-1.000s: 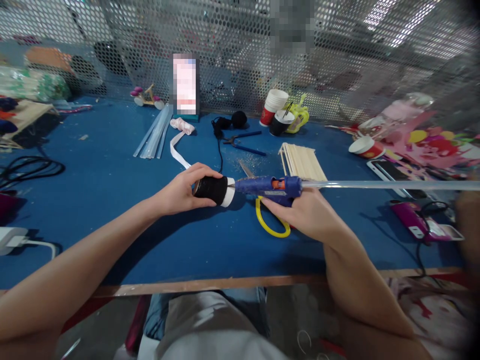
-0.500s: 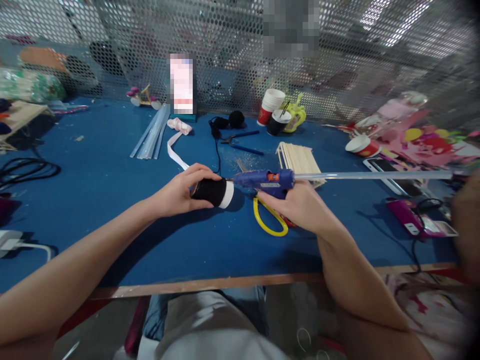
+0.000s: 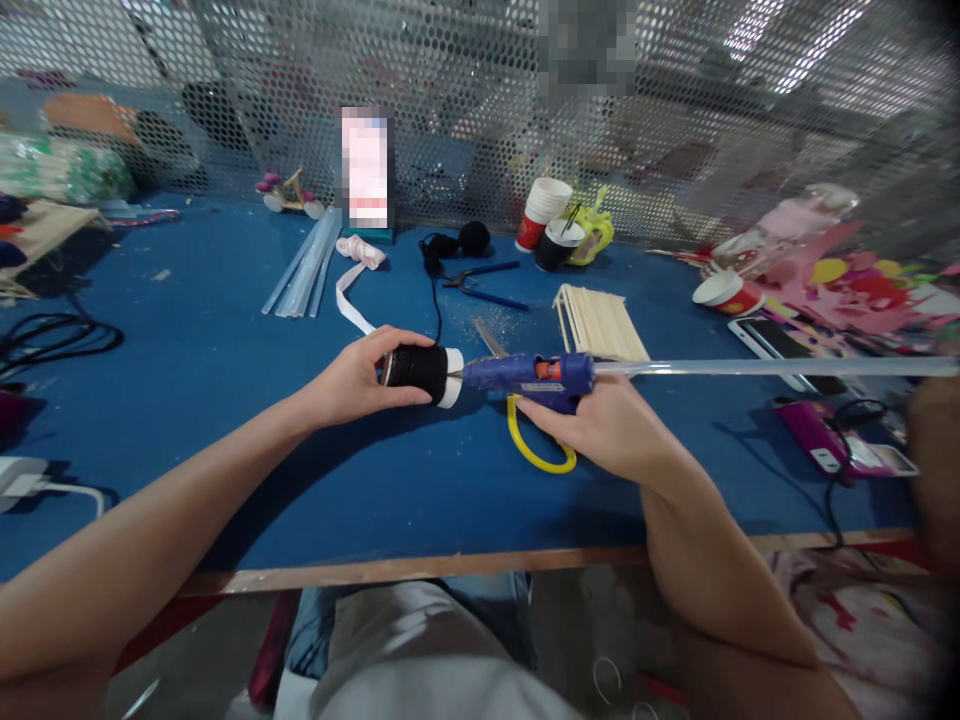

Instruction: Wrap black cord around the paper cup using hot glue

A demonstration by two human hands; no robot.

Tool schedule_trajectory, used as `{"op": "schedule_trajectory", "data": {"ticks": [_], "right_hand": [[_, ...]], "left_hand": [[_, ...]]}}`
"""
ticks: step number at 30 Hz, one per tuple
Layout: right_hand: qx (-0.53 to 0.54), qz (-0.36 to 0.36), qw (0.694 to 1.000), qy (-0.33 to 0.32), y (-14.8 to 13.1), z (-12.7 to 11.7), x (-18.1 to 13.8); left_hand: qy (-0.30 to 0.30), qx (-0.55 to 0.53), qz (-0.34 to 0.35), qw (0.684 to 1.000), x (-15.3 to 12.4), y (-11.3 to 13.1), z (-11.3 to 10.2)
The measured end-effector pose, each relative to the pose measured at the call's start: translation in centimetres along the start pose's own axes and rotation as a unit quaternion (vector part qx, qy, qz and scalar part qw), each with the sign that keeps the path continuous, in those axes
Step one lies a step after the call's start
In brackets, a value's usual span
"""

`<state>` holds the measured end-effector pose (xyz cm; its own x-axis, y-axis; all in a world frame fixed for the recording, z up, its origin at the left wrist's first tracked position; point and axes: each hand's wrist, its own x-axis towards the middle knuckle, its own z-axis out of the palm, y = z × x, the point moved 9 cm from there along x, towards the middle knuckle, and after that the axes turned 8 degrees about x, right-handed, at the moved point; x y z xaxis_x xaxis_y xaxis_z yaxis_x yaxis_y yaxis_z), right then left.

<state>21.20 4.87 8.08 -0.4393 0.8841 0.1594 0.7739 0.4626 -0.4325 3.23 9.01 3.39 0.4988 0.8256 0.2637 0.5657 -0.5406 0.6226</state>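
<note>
My left hand point(image 3: 360, 375) is closed around a paper cup point(image 3: 418, 375) lying on its side, most of it wrapped in black yarn with a white band bare at the right end. My right hand point(image 3: 611, 420) grips a blue glue gun point(image 3: 517, 373), a long clear glue stick point(image 3: 750, 368) jutting from its back. The gun's nozzle meets the cup at the edge between yarn and white band. Beneath the gun lie scissors with a yellow handle point(image 3: 541, 460), partly hidden. A black yarn strand point(image 3: 436, 310) runs from the cup towards a black yarn ball point(image 3: 474, 238).
Pliers point(image 3: 487, 285), a white ribbon point(image 3: 352, 300) and clear glue sticks point(image 3: 304, 270) lie beyond my hands. A stick panel point(image 3: 604, 320) sits behind the gun. Paper cups point(image 3: 544, 212) stand near the mesh screen point(image 3: 450, 110). A phone point(image 3: 784, 350) and purple box point(image 3: 832, 435) lie right.
The glue gun's nozzle has shifted from the cup's upper side down to its middle, near the white band. My left hand has turned the cup slightly, so it lies more level.
</note>
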Motion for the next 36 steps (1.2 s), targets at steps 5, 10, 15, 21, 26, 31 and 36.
{"op": "schedule_trajectory", "data": {"ticks": [5,10,15,21,26,31,36], "right_hand": [[0.008,0.019,1.000,0.000,0.5,0.2,-0.2],[-0.011,0.011,1.000,-0.009,0.6,0.6,-0.3],[-0.006,-0.013,1.000,0.015,0.1,-0.1,-0.2],[0.032,0.029,0.998,0.052,0.8,-0.9,-0.1],[0.052,0.039,0.997,0.048,1.3,-0.8,-0.1],[0.077,0.035,0.995,0.050,1.2,-0.9,0.2],[0.072,0.035,0.995,0.054,1.1,-1.0,0.4]], "left_hand": [[0.006,-0.013,-0.028,1.000,0.0,-0.6,0.0],[0.002,-0.018,-0.041,0.999,-0.1,-0.7,0.1],[0.011,-0.008,-0.007,1.000,-0.1,-0.2,0.0],[0.019,0.011,0.059,0.998,0.0,1.4,-0.4],[0.015,0.022,0.097,0.995,0.0,2.3,-0.4],[0.007,0.030,0.109,0.994,-0.2,2.5,-0.1],[0.001,0.031,0.112,0.993,-0.2,2.7,-0.1]]}}
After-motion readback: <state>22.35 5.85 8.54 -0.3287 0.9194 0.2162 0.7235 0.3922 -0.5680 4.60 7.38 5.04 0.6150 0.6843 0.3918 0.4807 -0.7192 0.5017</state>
